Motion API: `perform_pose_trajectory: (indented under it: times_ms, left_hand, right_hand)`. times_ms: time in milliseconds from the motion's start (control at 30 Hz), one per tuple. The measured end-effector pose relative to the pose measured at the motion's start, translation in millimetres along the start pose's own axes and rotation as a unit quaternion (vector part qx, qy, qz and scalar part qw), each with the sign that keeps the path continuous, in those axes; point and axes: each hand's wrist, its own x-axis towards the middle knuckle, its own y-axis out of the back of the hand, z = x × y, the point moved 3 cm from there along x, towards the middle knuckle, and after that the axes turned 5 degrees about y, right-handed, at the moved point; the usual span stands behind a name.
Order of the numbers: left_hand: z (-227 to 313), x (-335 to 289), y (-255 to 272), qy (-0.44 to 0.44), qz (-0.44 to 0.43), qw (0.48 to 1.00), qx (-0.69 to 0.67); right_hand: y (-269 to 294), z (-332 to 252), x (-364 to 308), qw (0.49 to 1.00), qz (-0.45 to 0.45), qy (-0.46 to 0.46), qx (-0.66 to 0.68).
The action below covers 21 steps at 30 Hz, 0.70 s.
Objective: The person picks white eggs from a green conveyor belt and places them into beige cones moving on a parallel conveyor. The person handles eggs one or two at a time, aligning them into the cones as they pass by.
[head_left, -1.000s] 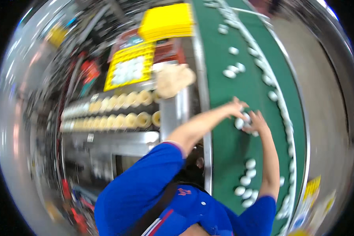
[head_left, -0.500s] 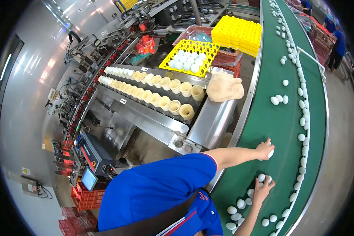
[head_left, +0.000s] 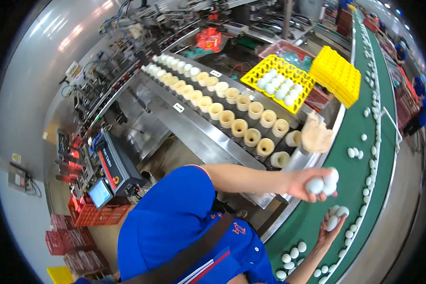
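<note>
My left hand (head_left: 299, 183), its arm stretched over the near edge of the green conveyor belt (head_left: 312, 218), is closed around a few pale eggs (head_left: 315, 185). Just beyond and below it, my right hand (head_left: 324, 235) is lifted over the belt with several eggs (head_left: 332, 222) cupped in its fingers. Nearer to me, a loose cluster of eggs (head_left: 294, 253) lies on the belt. Left of my left hand, two rows of cream cups (head_left: 239, 128) run along a metal machine. The near cups hold no eggs; white eggs (head_left: 168, 60) sit at the far end.
A yellow tray (head_left: 251, 81) partly filled with eggs stands behind the cups, beside stacked yellow trays (head_left: 336, 75). A beige cloth-like bundle (head_left: 316, 134) rests on the machine's corner. A white guide rail (head_left: 393, 124) edges the belt. People (head_left: 417, 116) stand beyond it.
Both hands have risen off the belt with eggs in them. My left hand has come back toward the cups, and the view has swung left.
</note>
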Motion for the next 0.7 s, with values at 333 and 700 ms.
perform_pose_trajectory:
  times_ms: [333,700]
  left_hand:
    - [193.2,-465.2,13.2,-0.509,0.612,0.416,0.439]
    - [284.2,-655.3,44.6,-0.203,0.75,0.122,0.618]
  right_hand:
    - [-340.0,169.4,22.9,0.896,-0.344,-0.213,-0.181]
    - [-632.7,446.8,130.4,0.54,-0.343,0.322,-0.698]
